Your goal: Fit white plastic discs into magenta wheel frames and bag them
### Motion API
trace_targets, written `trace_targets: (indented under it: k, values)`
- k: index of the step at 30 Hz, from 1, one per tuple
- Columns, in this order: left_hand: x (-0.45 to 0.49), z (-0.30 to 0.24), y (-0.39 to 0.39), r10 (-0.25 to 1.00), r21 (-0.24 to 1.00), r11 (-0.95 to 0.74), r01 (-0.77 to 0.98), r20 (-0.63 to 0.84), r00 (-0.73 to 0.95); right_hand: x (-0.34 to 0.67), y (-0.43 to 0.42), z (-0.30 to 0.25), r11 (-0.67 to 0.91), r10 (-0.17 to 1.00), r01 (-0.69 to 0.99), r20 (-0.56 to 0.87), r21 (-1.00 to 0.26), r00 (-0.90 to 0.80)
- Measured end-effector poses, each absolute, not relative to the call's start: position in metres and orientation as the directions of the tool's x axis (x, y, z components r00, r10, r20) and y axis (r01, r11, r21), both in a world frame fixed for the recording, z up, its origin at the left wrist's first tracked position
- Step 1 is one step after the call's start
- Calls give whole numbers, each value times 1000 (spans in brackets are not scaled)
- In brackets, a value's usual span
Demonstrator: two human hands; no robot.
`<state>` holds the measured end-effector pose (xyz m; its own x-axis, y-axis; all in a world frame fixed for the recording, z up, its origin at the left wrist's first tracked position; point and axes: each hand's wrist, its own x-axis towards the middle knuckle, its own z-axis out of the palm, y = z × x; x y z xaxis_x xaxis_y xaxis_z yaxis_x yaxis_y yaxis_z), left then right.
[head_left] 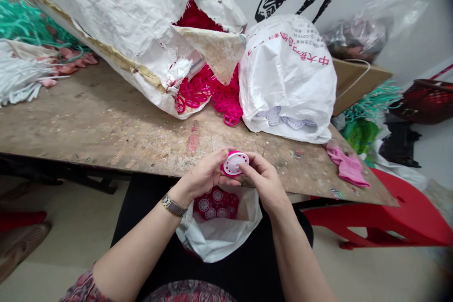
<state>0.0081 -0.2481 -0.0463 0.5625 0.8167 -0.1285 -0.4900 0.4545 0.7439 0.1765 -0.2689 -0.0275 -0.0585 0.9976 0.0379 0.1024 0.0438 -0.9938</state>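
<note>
Above the table's front edge, my left hand (208,171) grips a round piece: a white plastic disc (233,164) with small slots round its rim, lying on a bright pink plastic part whose edge shows at the left. My right hand (266,180) closes on the same piece from the other side, its thumb pressed on the white face. Just below my hands, an open white bag (219,243) rests in my lap. Inside it lie several pink parts with white discs (222,204) fitted on them.
A big torn white sack (116,14) spills pink plastic parts (230,99) onto the worn wooden table (88,122). Beside it stands a white plastic bag (290,75) of white discs. A pink glove-like cloth (348,165) lies right; a red stool (417,212) stands beyond.
</note>
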Motion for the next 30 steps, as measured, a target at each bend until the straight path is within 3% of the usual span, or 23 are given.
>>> trace_targets:
  k: [3,6,11,20,26,30]
  values:
    - [8,-44,-250,864,849,352,-393,-133,486,176,-271,-29,60,998,123,60,-991,-6]
    - [6,-38,-253,914,968,127,-217,-30,404,174,-273,-31,91,994,187,100,-978,41]
    - [5,-33,-257,899,982,-182,38,151,411,173,-279,-30,121,990,222,135,-968,48]
    - [17,-48,-261,941,944,-280,173,234,246,171,-286,-41,123,986,221,144,-967,80]
    - [16,-46,-259,938,997,-36,67,10,347,173,-282,-41,54,998,126,56,-991,15]
    - [15,-42,-264,895,968,-173,181,79,438,173,-283,-41,124,989,220,138,-968,51]
